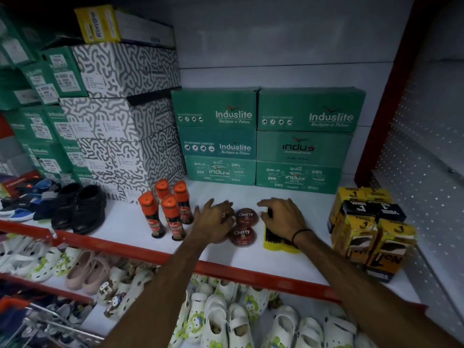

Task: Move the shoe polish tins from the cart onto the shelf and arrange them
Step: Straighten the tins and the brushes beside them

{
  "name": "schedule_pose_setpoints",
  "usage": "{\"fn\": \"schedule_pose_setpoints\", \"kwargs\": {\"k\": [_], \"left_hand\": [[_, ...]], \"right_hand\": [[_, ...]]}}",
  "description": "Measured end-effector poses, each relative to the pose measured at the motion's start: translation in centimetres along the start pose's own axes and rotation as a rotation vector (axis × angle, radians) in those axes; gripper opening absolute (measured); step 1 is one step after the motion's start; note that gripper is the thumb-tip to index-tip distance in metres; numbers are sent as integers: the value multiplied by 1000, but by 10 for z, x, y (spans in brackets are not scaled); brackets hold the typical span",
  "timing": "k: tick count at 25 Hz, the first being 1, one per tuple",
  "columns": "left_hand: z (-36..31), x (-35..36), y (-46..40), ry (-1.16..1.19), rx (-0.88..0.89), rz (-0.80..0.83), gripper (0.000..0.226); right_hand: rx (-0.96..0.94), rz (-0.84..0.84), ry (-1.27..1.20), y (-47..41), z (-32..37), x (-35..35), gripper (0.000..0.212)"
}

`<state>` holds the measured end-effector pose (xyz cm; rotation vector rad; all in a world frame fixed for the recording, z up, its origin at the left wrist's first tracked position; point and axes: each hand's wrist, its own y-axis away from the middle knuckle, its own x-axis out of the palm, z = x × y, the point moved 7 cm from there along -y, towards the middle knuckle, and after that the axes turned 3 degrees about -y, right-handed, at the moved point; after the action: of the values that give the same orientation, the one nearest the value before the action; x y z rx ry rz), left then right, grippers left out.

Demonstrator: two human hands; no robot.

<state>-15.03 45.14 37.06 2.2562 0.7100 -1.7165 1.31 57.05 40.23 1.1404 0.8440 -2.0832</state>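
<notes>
Two dark red round Cherry shoe polish tins lie flat on the white shelf [125, 222], one behind [247, 216] and one in front [242, 236], touching each other. My left hand [213, 222] rests just left of them, fingers spread, its palm partly covering something red that I cannot identify. My right hand [283, 218] hovers to the right of the tins with fingers curled down over a yellow-and-black brush pack [278, 243]. Neither hand visibly grips a tin. The cart is mostly out of view.
Several orange-capped liquid polish bottles [167, 209] stand left of my left hand. Green Induslite boxes [266, 139] are stacked at the back. Yellow and black Venus boxes [366, 227] sit at the right. Black shoes [80, 209] stand at the left. A red shelf edge [226, 270] runs in front.
</notes>
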Motion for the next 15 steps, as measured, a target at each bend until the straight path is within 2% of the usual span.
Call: {"fn": "schedule_pose_setpoints", "kwargs": {"k": [3, 6, 9, 15], "left_hand": [[-41, 20, 3, 57, 128, 78, 79], [-72, 41, 6, -18, 238, 138, 96], [-85, 53, 8, -62, 260, 163, 99], [-91, 52, 10, -50, 251, 155, 97]], "right_hand": [[87, 37, -13, 14, -29, -21, 57], [180, 204, -99, 31, -54, -17, 66], [204, 304, -116, 43, -67, -8, 70], [141, 242, -6, 47, -75, -3, 82]]}}
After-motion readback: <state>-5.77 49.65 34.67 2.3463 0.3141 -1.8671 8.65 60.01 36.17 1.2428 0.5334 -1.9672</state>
